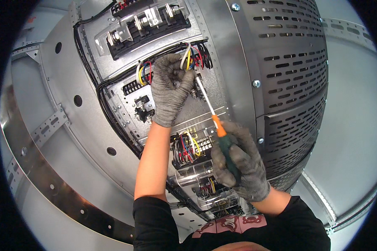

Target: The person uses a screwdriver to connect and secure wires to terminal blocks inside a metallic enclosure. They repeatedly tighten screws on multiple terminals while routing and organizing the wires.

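My right hand (pixel 244 167), in a grey knit glove, is wrapped round the green and orange handle of a screwdriver (pixel 206 97). Its metal shaft slants up and left, with the far end beside the fingertips of my left hand (pixel 169 90). That hand, gloved the same way, is closed with curled fingers over the metal mounting plate (pixel 182 113); whatever it pinches is hidden. White, yellow, blue and red wires (pixel 188 56) loop above its fingertips, and a similar wire bundle (pixel 143 73) hangs at its left. A black terminal block (pixel 132 88) lies left of the left hand.
Busbar terminals under clear covers (pixel 142 27) sit at the top. Below my left hand are a wired terminal strip (pixel 191 146) and more covered parts. A slotted metal housing (pixel 293 62) stands at the right. Black cable bundles (pixel 113 117) run down the plate's left side.
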